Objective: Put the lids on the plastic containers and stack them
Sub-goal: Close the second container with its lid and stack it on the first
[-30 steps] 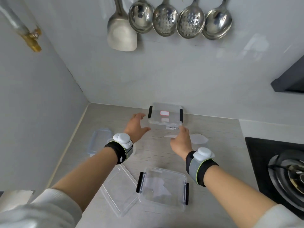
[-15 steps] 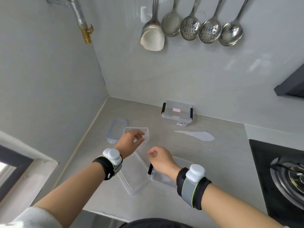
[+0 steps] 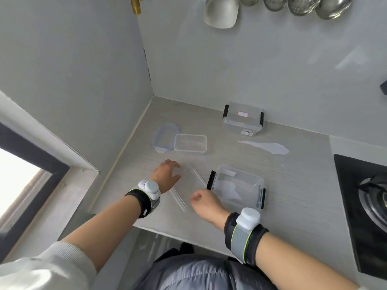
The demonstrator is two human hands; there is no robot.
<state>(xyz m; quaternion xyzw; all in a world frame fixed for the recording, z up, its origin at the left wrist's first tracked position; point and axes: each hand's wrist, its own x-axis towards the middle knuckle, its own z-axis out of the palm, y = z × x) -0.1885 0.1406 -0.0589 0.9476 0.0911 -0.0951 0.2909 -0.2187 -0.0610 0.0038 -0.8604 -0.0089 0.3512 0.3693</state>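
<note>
A flat clear lid (image 3: 189, 186) lies on the counter near its front edge. My left hand (image 3: 167, 176) rests at the lid's left side with fingers spread. My right hand (image 3: 206, 203) is curled shut at the lid's near right corner; I cannot tell if it touches the lid. Right of the lid stands an open clear container with black clips (image 3: 238, 186). Farther back sit a small open clear container (image 3: 190, 144) and, to its left, a blue-rimmed lid (image 3: 165, 137). A lidded container with black clips (image 3: 243, 119) stands by the back wall.
A black gas stove (image 3: 366, 206) fills the right side. A white scrap (image 3: 268, 146) lies on the counter behind the clipped container. Ladles (image 3: 293, 5) hang on the back wall. The left wall and a window frame (image 3: 31, 164) bound the corner. The counter's front edge (image 3: 167, 232) is close to my body.
Both hands drew back from the lidded container at the back wall to the flat clear lid near the front. The left hand passed the small open container on the way.
</note>
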